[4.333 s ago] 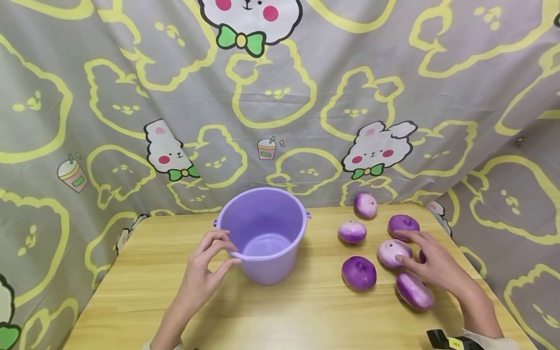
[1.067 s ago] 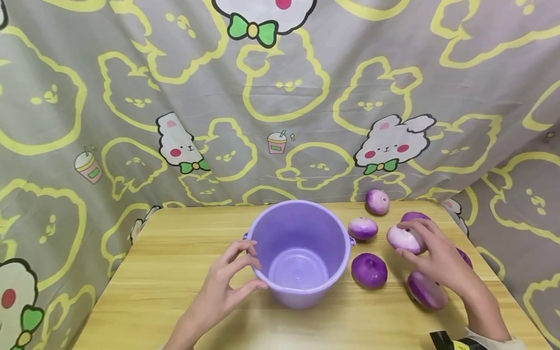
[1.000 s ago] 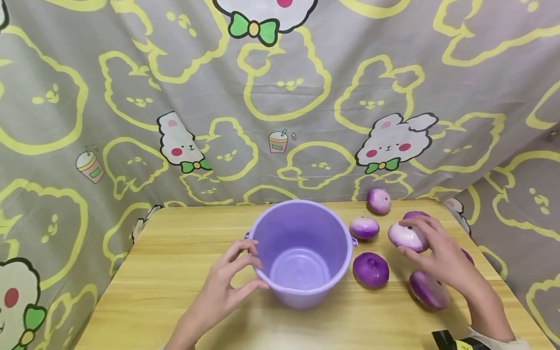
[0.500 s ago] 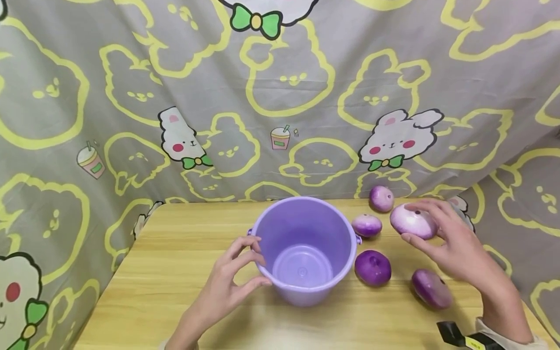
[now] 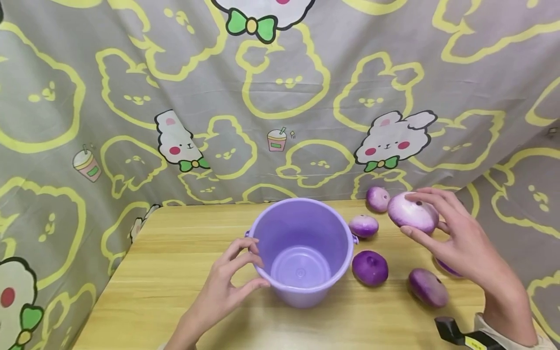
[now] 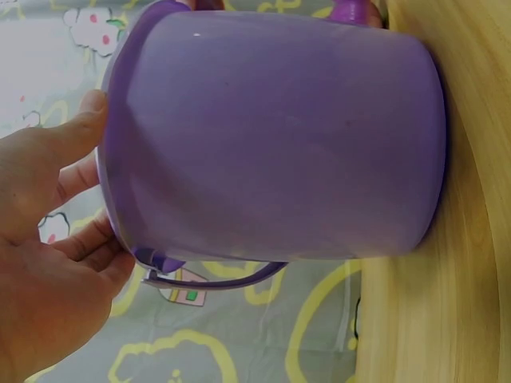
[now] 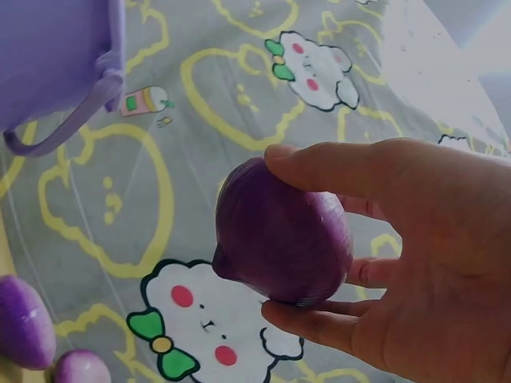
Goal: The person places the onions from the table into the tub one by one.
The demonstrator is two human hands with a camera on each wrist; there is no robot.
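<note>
A light purple plastic bucket (image 5: 302, 295) stands upright on the table, and its inside shows nothing in it. My left hand (image 5: 227, 282) pinches its left rim, fingertips at the inner side and thumb outside; the left wrist view shows this hand (image 6: 60, 231) at the rim too. On the right, my right hand (image 5: 463, 238) grips a purple and white onion (image 5: 411, 213) above the table, between thumb and fingers. That onion (image 7: 279, 235) shows its darker, pointed end in the right wrist view. Nearest to it lies a pale onion (image 5: 378, 199).
Between bucket and right arm lie a pale onion (image 5: 364, 226), a dark purple onion (image 5: 370, 268) and a tilted onion (image 5: 428, 288). Another onion (image 5: 448, 268) is mostly hidden under the right hand. A patterned curtain (image 5: 201, 97) hangs behind the wooden table (image 5: 183, 253).
The bucket has come right and nearer with my left hand on it, over the earlier seconds. My right hand has taken hold of an onion and raised it off the table.
</note>
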